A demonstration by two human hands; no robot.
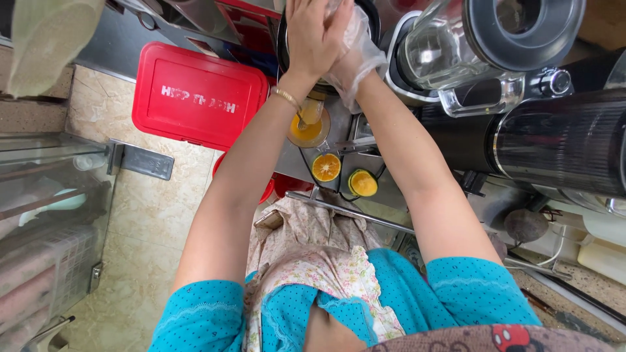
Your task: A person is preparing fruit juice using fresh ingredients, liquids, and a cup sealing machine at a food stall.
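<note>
A red plastic crate lid [195, 94] lies on the tiled floor at the left. Beside it, the left hand [312, 39], a gold bracelet [285, 98] at its wrist, presses closed over the gloved right hand [352, 55]; both grips are clasped together above a glass of orange juice [308, 127] on the steel bench [365, 163]. What they squeeze is hidden. Nearer the body lie two halved oranges [326, 167], cut faces up, just beside each other. To the right stands a clear blender jug [450, 45], then a dark blender [561, 140].
</note>
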